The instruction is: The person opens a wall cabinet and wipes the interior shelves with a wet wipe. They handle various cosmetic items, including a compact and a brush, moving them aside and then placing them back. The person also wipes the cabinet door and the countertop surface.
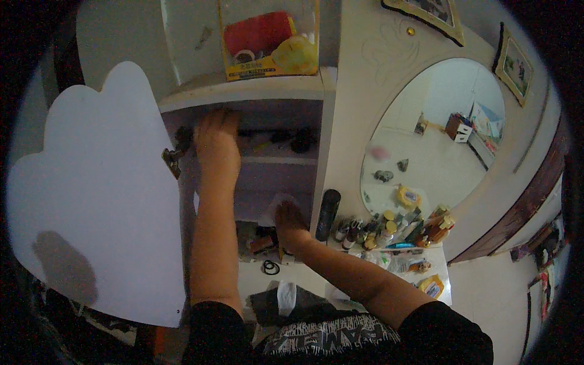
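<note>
My left hand (218,137) reaches into the dim upper part of an open white cabinet (325,137), its fingers stretched towards the back; what they touch cannot be made out. Dark small items (301,140) lie on the shelf (278,160) to its right. Lower in the cabinet, my right hand (288,221) is on a pale, thin cloth or tissue (284,200) against the inside. Below it, a reddish-brown item (262,244) lies in a dark lower compartment.
The cloud-shaped white cabinet door (109,182) stands open at left. A clear-fronted package (269,70) sits on top. Right of the cabinet are a black cylinder (328,214), several cosmetic bottles (388,232), a wipes packet (431,286) and an oval mirror (438,137). Black hair ties (270,267) lie below.
</note>
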`<state>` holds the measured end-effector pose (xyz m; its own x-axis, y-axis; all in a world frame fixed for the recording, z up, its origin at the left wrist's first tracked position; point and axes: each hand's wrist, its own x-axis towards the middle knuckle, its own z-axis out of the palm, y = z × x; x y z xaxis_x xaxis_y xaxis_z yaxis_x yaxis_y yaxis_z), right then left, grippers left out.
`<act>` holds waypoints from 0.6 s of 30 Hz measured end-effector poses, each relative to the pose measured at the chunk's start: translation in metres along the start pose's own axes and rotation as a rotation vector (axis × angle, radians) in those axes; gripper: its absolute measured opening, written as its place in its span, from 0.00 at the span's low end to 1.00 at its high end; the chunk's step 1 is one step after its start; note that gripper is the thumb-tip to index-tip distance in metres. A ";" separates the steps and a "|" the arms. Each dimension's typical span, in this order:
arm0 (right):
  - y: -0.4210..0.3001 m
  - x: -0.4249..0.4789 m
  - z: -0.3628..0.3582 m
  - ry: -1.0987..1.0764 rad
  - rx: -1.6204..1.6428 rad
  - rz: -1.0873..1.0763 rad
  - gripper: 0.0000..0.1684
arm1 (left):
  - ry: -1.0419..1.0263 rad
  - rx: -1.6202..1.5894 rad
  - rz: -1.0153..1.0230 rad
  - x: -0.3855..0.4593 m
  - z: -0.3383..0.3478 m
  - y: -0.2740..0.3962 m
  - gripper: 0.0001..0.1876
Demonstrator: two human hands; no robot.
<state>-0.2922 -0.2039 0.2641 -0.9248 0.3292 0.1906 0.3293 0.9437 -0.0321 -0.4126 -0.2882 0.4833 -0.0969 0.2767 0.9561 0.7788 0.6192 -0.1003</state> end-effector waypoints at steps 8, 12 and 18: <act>0.020 -0.008 0.027 0.212 -0.225 -0.120 0.30 | -0.269 -1.046 -0.686 -0.073 -0.091 0.062 0.14; 0.009 0.005 -0.010 -0.086 -0.002 -0.050 0.31 | -0.429 -1.996 -1.198 -0.116 -0.108 0.061 0.21; 0.007 -0.009 0.023 0.270 -0.117 -0.094 0.31 | -0.435 -2.397 -1.338 -0.148 -0.108 0.056 0.21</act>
<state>-0.2860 -0.1994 0.2397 -0.8734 0.2052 0.4417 0.2788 0.9543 0.1078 -0.2878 -0.3736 0.3663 -0.5103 0.8268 0.2365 -0.6342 -0.5476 0.5459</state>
